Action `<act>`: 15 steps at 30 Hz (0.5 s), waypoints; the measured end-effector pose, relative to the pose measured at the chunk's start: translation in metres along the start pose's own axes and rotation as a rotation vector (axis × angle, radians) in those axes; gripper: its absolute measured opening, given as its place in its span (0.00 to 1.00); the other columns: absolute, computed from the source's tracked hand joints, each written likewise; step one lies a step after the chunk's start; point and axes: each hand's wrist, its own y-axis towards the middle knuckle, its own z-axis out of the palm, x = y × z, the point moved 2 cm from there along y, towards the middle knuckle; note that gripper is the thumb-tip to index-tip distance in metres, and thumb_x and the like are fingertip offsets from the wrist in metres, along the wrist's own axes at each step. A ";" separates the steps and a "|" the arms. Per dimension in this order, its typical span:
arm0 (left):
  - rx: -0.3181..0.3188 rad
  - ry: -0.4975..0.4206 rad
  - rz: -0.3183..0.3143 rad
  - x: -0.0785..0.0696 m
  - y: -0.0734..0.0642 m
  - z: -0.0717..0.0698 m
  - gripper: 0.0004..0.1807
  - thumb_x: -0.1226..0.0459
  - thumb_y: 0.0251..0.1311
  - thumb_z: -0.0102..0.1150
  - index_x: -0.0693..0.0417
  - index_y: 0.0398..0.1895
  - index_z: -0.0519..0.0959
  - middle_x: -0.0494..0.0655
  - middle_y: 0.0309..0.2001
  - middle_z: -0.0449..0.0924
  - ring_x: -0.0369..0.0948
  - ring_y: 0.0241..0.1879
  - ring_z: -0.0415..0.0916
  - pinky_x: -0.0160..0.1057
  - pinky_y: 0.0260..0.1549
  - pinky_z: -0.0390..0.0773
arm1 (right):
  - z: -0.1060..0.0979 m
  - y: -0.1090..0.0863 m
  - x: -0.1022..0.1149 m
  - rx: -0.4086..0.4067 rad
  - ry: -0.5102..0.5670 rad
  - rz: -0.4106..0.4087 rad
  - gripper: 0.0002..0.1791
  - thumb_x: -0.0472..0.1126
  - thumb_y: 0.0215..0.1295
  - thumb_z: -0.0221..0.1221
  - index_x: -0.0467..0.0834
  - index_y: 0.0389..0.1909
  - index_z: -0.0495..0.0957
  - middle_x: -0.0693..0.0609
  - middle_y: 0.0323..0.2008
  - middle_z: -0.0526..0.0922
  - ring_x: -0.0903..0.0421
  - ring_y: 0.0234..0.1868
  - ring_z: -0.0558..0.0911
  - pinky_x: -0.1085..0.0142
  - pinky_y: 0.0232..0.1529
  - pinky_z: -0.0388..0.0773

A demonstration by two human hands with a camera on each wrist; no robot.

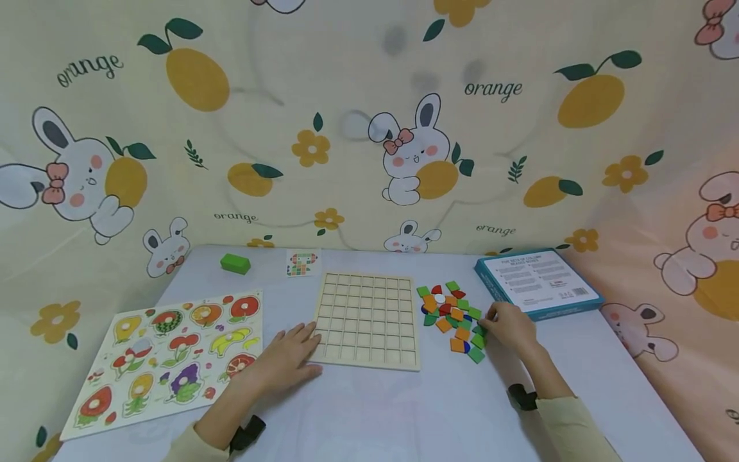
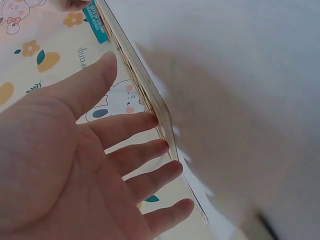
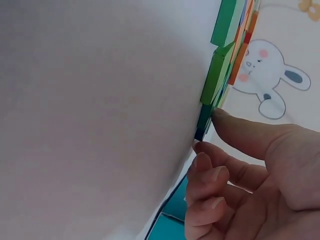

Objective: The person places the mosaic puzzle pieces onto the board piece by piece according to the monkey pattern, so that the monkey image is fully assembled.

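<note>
A wooden grid board [image 1: 369, 321] with square cells lies in the middle of the table. My left hand [image 1: 288, 356] rests at its left edge; in the left wrist view the fingers [image 2: 145, 155] are spread and nearly straight, tips against the board's side. Right of the board is a loose pile of coloured tiles [image 1: 456, 314], orange, green, red, blue and white. My right hand [image 1: 510, 327] is at the pile's right edge. Its thumb and curled forefinger pinch a dark green tile [image 3: 204, 117], with a dark blue tile [image 3: 199, 134] close beside it.
A fruit puzzle board [image 1: 190, 353] lies at the left. Behind it are a green block [image 1: 235, 264] and a small pattern card [image 1: 302, 263]. A teal box [image 1: 537, 282] with a white printed face lies at the back right. A printed cloth [image 1: 346, 128] hangs behind the table.
</note>
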 end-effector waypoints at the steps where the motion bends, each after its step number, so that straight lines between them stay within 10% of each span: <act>1: 0.000 -0.003 0.002 0.000 0.000 0.000 0.35 0.50 0.67 0.60 0.63 0.70 0.69 0.63 0.75 0.56 0.62 0.73 0.52 0.67 0.67 0.53 | 0.000 0.000 0.000 0.002 -0.009 0.008 0.13 0.42 0.66 0.65 0.33 0.36 0.80 0.45 0.29 0.80 0.49 0.31 0.76 0.57 0.33 0.72; 15: -0.111 0.085 0.047 0.001 0.002 0.001 0.20 0.59 0.62 0.67 0.57 0.54 0.76 0.61 0.68 0.69 0.59 0.70 0.61 0.62 0.64 0.63 | 0.005 0.009 0.005 0.031 0.022 0.010 0.11 0.38 0.66 0.64 0.31 0.36 0.79 0.45 0.27 0.80 0.50 0.30 0.76 0.60 0.32 0.73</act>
